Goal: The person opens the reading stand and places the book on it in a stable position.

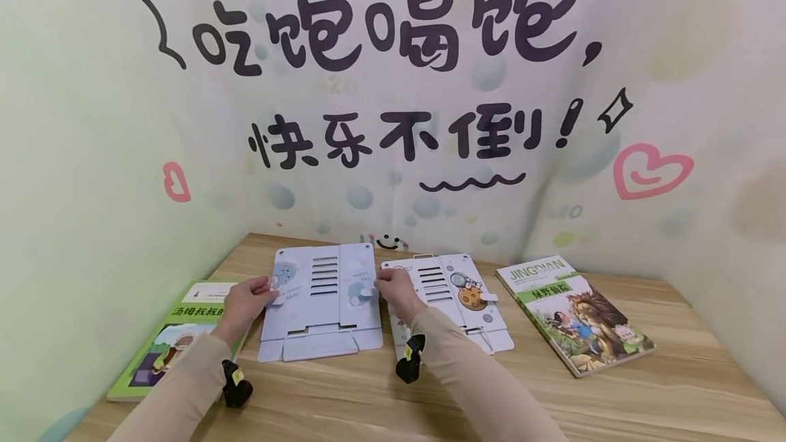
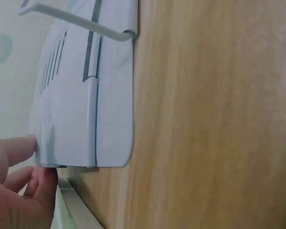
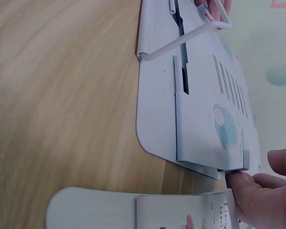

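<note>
A white metal book stand (image 1: pixel 297 309) with slots and pale cartoon prints leans back on the table between both hands. My left hand (image 1: pixel 245 302) pinches its left edge, thumb on the front face and fingers behind, as the left wrist view shows. On the opposite edge, my right hand (image 1: pixel 399 292) has its fingers curled at the side of the panel, the thumb (image 3: pixel 281 161) lifted off it. A white wire page holder (image 3: pixel 190 39) sticks out from the stand's lower front. Beside it stands a second white book stand (image 1: pixel 439 316) with an astronaut print, partly hidden behind the right hand.
A green-covered book (image 1: pixel 153 343) lies at the left, partly behind the left forearm. Another book (image 1: pixel 595 329), with a lion on its cover, lies at the right. Behind the wooden table (image 1: pixel 626 401) hangs a printed wall cloth (image 1: pixel 393 217).
</note>
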The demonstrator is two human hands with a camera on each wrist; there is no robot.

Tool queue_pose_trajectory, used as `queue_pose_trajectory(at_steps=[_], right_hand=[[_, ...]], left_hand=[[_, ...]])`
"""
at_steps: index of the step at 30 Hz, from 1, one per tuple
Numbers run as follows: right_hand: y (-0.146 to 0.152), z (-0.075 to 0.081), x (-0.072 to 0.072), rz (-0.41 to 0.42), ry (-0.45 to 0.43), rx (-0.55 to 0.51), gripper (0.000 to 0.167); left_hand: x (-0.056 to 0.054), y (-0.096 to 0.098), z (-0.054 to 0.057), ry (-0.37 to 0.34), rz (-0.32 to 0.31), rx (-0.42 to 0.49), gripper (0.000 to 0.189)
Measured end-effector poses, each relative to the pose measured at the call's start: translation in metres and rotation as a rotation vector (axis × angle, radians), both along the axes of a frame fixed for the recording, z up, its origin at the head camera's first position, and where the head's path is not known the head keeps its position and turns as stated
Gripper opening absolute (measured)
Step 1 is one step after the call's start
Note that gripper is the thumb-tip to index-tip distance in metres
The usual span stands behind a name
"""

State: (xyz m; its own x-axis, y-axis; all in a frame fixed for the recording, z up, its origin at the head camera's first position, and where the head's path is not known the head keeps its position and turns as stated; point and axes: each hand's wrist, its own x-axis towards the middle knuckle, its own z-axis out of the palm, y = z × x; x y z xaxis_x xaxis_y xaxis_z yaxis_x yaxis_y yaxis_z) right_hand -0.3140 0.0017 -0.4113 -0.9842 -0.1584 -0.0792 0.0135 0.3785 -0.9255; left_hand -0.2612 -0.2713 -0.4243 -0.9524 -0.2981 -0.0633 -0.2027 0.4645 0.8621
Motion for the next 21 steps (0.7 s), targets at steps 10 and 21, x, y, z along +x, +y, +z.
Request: queue_pose_trajectory(at_steps=[10, 21], right_hand=[[0.0041, -0.0013, -0.0008, 0.001, -0.009, -0.066, 0.037], [0.0027, 0.0002, -0.0017, -0.032, 0.014, -0.131, 0.033]], left_hand=[[0.0055, -0.0029, 0.0025, 0.079, -0.021, 0.002, 0.052], [0.0074, -0.0025, 0.008, 0.096, -0.02, -0.007, 0.05]])
